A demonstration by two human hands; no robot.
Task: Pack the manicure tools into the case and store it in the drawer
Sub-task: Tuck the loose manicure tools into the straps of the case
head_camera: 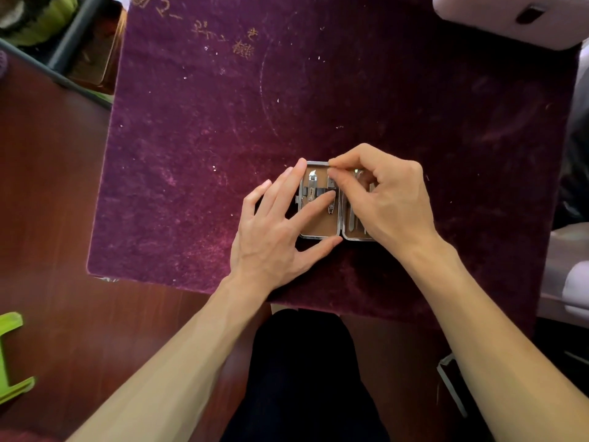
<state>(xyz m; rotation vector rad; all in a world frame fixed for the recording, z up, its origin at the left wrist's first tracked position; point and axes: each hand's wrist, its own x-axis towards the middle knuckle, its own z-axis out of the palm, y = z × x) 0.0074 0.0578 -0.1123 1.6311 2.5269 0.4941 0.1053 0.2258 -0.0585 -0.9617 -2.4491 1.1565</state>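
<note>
A small manicure case (318,232) lies open and flat on the purple velvet cloth, tan lining up, metal rim around both halves. Its left half holds a large nail clipper (312,186) under a strap and a smaller clipper (331,208) beside it. Thin metal tools (352,218) lie in the right half, mostly hidden. My left hand (274,231) rests spread on the left half, its index fingertip on the strap near the small clipper. My right hand (385,196) covers the right half, its thumb and forefinger pinched at the small clipper's top end by the case's upper rim.
The purple cloth (223,138) covers a small table; dark red wooden floor lies to the left. A white object (510,17) sits at the far right corner. A green plastic stool (9,355) stands at lower left. My dark-clothed knee is below the table's near edge.
</note>
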